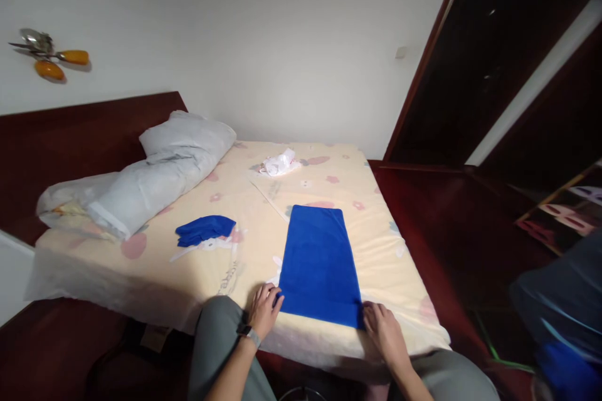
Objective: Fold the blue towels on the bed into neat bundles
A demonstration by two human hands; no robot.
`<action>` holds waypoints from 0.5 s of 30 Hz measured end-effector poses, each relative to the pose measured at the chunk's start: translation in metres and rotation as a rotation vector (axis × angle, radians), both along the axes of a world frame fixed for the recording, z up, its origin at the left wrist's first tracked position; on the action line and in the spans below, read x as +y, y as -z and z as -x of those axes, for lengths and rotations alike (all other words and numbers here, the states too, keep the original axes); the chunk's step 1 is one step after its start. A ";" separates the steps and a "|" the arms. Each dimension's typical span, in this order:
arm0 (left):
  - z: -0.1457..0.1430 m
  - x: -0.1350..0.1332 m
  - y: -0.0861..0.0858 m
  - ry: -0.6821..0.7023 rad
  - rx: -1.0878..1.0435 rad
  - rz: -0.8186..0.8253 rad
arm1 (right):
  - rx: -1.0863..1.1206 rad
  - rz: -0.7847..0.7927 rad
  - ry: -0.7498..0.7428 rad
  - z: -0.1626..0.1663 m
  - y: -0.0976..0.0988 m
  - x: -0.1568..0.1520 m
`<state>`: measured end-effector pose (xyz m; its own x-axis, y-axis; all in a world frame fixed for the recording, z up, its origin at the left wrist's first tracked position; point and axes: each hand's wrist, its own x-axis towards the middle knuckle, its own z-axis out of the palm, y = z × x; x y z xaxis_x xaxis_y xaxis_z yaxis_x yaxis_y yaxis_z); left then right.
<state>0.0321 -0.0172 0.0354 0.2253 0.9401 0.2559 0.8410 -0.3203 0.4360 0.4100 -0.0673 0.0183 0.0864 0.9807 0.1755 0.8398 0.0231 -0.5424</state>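
Note:
A blue towel (320, 263) lies flat on the bed, its long sides running away from me. At its near left corner is my left hand (266, 310), wearing a watch, with bent fingers closed on the cloth's edge. My right hand (383, 329) grips the near right corner, where the fingertips partly hide the fabric. Off to the left, a second blue cloth (204, 230) rests crumpled on the bedsheet. Farther back is a small bunched white cloth (279, 164).
The bed (254, 250) has a pale yellow patterned sheet. A grey quilt (164, 169) is heaped by the dark headboard (94, 131). Slippers (567, 219) sit on a rack at the right. Dark clothing (564, 301) hangs at the right edge. A wall lamp (49, 56) is upper left.

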 end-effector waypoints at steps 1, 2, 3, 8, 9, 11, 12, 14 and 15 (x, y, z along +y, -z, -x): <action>0.001 0.000 -0.001 0.053 -0.005 -0.001 | -0.001 -0.020 -0.067 0.002 -0.006 -0.002; 0.003 0.001 -0.001 0.106 -0.002 0.007 | 0.007 -0.015 -0.140 0.004 -0.011 -0.003; 0.004 0.002 -0.001 0.150 0.005 0.021 | 0.014 0.010 -0.202 0.006 -0.014 -0.004; 0.007 0.011 0.004 0.208 -0.027 0.122 | 0.013 0.117 -0.221 0.007 -0.006 -0.002; 0.008 0.014 0.004 0.198 -0.055 0.137 | 0.032 0.107 -0.199 0.005 -0.003 0.000; 0.009 0.018 0.006 0.163 -0.119 0.165 | 0.109 0.087 -0.152 0.002 0.003 0.005; 0.009 0.020 0.007 0.132 -0.153 0.179 | 0.167 0.088 -0.121 0.001 0.005 0.007; 0.008 0.024 0.009 0.049 -0.224 0.214 | 0.295 0.113 -0.037 0.000 0.006 0.012; 0.007 0.026 0.010 0.007 -0.257 0.229 | 0.348 0.127 0.005 0.001 0.005 0.013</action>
